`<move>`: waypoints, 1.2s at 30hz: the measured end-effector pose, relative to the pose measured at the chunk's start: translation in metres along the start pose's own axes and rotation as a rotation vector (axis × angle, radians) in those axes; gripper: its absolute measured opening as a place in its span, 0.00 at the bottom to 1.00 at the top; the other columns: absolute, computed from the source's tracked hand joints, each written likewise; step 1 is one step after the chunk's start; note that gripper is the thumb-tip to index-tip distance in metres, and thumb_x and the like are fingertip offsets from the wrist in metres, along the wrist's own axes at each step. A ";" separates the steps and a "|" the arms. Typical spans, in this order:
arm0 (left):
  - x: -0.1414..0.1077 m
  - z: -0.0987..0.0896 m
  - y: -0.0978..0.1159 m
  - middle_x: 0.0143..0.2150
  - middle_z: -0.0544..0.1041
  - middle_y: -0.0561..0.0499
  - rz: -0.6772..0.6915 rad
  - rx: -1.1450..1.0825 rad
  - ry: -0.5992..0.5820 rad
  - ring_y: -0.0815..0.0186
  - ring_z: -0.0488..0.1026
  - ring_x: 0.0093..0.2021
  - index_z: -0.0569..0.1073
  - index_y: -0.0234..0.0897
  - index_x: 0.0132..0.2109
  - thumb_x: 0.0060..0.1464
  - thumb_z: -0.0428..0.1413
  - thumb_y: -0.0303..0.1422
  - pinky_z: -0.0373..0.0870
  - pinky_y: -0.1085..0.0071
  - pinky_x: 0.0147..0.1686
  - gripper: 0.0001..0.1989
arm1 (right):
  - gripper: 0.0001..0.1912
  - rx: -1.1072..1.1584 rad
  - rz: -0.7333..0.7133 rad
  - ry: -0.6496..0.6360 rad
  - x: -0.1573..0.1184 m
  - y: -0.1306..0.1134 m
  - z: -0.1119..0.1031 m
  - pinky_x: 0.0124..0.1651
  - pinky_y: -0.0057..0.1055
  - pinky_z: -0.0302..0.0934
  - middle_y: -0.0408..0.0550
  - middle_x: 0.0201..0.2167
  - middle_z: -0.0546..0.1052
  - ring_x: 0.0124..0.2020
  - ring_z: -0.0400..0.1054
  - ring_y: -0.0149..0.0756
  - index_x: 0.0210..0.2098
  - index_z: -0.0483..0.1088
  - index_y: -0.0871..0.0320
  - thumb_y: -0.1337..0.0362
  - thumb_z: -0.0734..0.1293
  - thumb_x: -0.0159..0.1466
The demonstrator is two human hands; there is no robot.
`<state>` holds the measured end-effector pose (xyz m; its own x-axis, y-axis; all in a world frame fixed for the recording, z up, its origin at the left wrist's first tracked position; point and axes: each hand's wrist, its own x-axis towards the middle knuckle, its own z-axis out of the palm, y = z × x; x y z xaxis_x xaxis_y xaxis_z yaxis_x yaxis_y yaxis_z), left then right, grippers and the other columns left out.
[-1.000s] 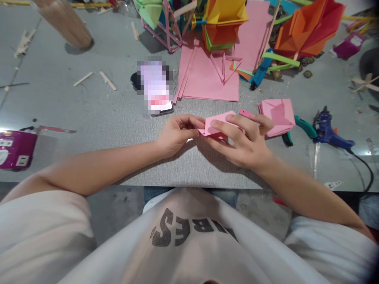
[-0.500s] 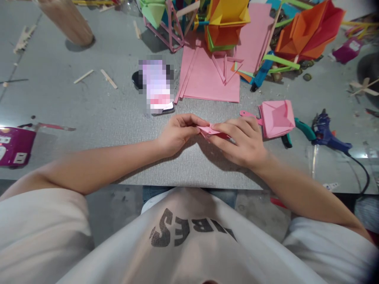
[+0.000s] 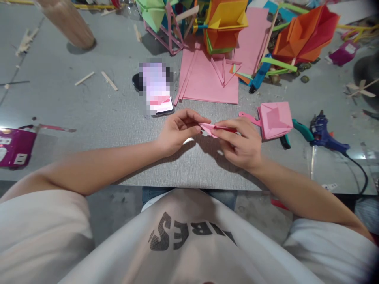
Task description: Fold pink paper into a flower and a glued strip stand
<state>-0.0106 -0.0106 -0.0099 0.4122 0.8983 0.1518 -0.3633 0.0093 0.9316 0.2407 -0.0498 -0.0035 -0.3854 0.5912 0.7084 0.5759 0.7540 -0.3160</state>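
folded paper [image 3: 209, 129] in the fingers, over the tabletop [image 3: 166, 171]

the folded paper, pink and narrow with a pointed left end, is held over the near part of the tabletop, with shadow below. the right hand [image 3: 242, 142] grips it, fingers closed on its right part. the left hand [image 3: 180, 132] is at the pointed end, thumb below and forefinger above, both curved; whether they pinch it or only touch it, i cannot tell.

just beyond the right hand is a pink stack [image 3: 276, 120] of folded paper, with a pink handle [image 3: 249, 117] reaching out on its left. a teal handle [image 3: 302, 130] shows on the stack's right, and next to that lies a blue glue gun [image 3: 328, 134], its cord running toward the near edge.

past the left hand lies a phone [image 3: 164, 107], its screen lit and mostly blurred out. to the phone's right is a pink sheet [image 3: 209, 90] with strips [image 3: 187, 77] lying on it. behind stand yellow paper [image 3: 226, 15] and orange paper [image 3: 291, 41] shapes. two sticks [image 3: 109, 81] lie left of the phone; farther left is a purple box [image 3: 17, 149].
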 end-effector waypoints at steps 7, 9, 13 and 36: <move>-0.006 0.001 0.002 0.48 0.91 0.47 0.363 0.394 0.035 0.61 0.88 0.49 0.86 0.42 0.43 0.67 0.66 0.26 0.83 0.60 0.54 0.05 | 0.25 0.185 0.071 0.130 0.007 -0.015 0.004 0.46 0.44 0.80 0.46 0.49 0.88 0.45 0.84 0.42 0.62 0.85 0.36 0.71 0.72 0.74; -0.006 -0.001 0.003 0.48 0.91 0.47 0.389 0.482 0.055 0.60 0.88 0.50 0.86 0.43 0.42 0.66 0.65 0.25 0.83 0.59 0.55 0.07 | 0.25 0.201 0.098 0.115 0.006 -0.019 0.003 0.46 0.44 0.80 0.46 0.49 0.88 0.46 0.84 0.42 0.62 0.86 0.36 0.71 0.72 0.74; -0.006 -0.003 0.007 0.50 0.90 0.47 0.340 0.586 0.082 0.58 0.86 0.50 0.85 0.42 0.39 0.63 0.65 0.26 0.82 0.57 0.55 0.06 | 0.24 0.214 0.120 0.073 0.004 -0.021 0.002 0.48 0.44 0.82 0.47 0.50 0.88 0.46 0.84 0.42 0.62 0.86 0.37 0.71 0.73 0.74; -0.003 -0.006 0.005 0.40 0.88 0.49 0.396 0.568 -0.040 0.64 0.82 0.39 0.87 0.40 0.42 0.62 0.66 0.23 0.78 0.65 0.43 0.07 | 0.21 0.192 0.073 0.129 0.007 -0.020 0.007 0.48 0.43 0.81 0.46 0.47 0.90 0.45 0.86 0.42 0.57 0.85 0.43 0.74 0.75 0.71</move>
<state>-0.0187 -0.0103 -0.0076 0.3735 0.7696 0.5179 -0.0036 -0.5571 0.8304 0.2220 -0.0591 0.0034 -0.2453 0.6143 0.7500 0.4467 0.7582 -0.4749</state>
